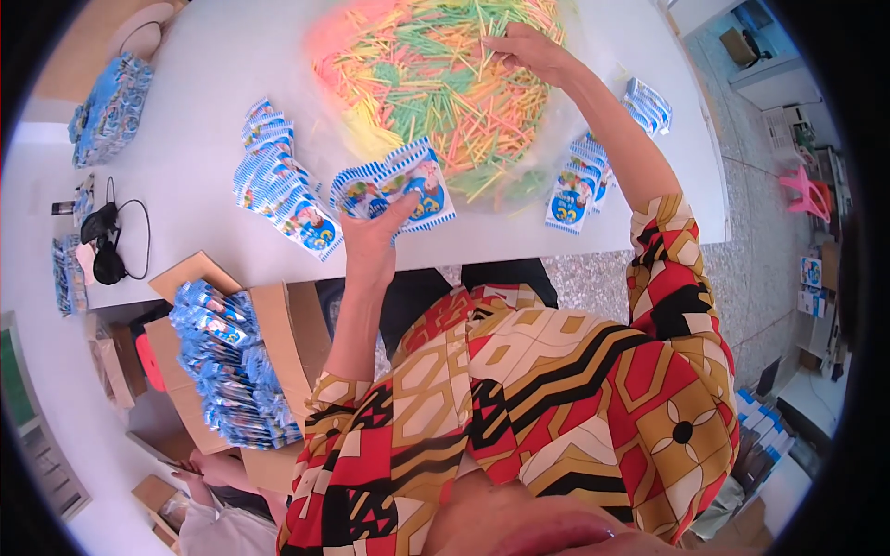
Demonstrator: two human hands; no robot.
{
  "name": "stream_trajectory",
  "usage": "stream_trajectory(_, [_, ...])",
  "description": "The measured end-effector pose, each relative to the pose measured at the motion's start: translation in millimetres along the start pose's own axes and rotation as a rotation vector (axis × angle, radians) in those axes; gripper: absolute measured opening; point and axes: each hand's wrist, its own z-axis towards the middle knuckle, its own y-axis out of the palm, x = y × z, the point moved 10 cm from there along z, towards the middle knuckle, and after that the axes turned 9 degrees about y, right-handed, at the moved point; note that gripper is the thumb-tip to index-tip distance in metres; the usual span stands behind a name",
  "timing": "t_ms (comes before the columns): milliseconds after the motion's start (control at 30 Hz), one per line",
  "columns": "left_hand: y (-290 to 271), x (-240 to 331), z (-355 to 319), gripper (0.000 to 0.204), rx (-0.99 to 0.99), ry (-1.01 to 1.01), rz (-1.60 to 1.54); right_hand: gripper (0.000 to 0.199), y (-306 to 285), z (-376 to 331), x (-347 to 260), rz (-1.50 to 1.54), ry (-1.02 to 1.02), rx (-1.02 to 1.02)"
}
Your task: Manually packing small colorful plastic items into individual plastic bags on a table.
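Note:
My left hand (373, 243) is closed on a few flat blue-and-white packets (428, 185), thumb across their front, just above the table's near edge. At the far side my right hand (527, 52) reaches over a big heap of thin pink, yellow, green and orange sticks (436, 88). Its thumb and fingertips are pinched together at the heap's surface; whatever is between them is too small to make out. The sticks lie in a clear plastic bag (519, 185). Left of my left hand a row of overlapping packets (283, 176) is fanned out on the white table (199, 213).
More overlapping packets (577, 190) lie under my right forearm. A cardboard box (295, 324) full of filled packets (232, 366) stands below the table's left edge. A bundle of packets (111, 107) and a black strapped object (107, 243) are farther left. Another person's hand (199, 463) shows at lower left.

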Motion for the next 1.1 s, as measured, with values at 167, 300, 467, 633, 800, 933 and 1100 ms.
stream_trajectory(167, [-3.6, -5.6, -0.2, 0.035, 0.007, -0.016, 0.016, 0.033, 35.7, -21.5, -0.4, -0.127, -0.141, -0.062])
stream_trajectory(300, [-10.0, -12.1, -1.8, 0.034, 0.051, -0.042, 0.028, 0.036, 65.4, -17.5, 8.3, -0.113, -0.155, -0.058])
stream_trajectory(467, [-6.9, -11.7, -2.3, 0.035, 0.038, -0.042, 0.021, 0.028, 84.4, -9.8, 16.5, 0.219, -0.123, -0.174])
stream_trajectory(633, [-14.5, -9.5, -3.6, 0.034, 0.069, -0.035, 0.013, 0.015, 100.2, -19.6, -0.3, 0.478, 0.016, -0.208])
stream_trajectory(800, [-9.6, -10.5, -1.6, 0.034, 0.044, -0.061, 0.015, 0.017, 102.6, -34.9, -30.5, 0.727, -0.25, -0.404])
stream_trajectory(933, [-7.0, -12.5, -0.9, 0.035, 0.037, -0.068, 0.009, 0.013, 100.2, -30.3, -10.4, 0.599, -0.046, -0.268])
stream_trajectory(1100, [-3.4, -10.9, -0.2, 0.035, 0.045, -0.059, 0.017, 0.019, 92.6, -12.0, 2.8, 0.294, -0.037, 0.042])
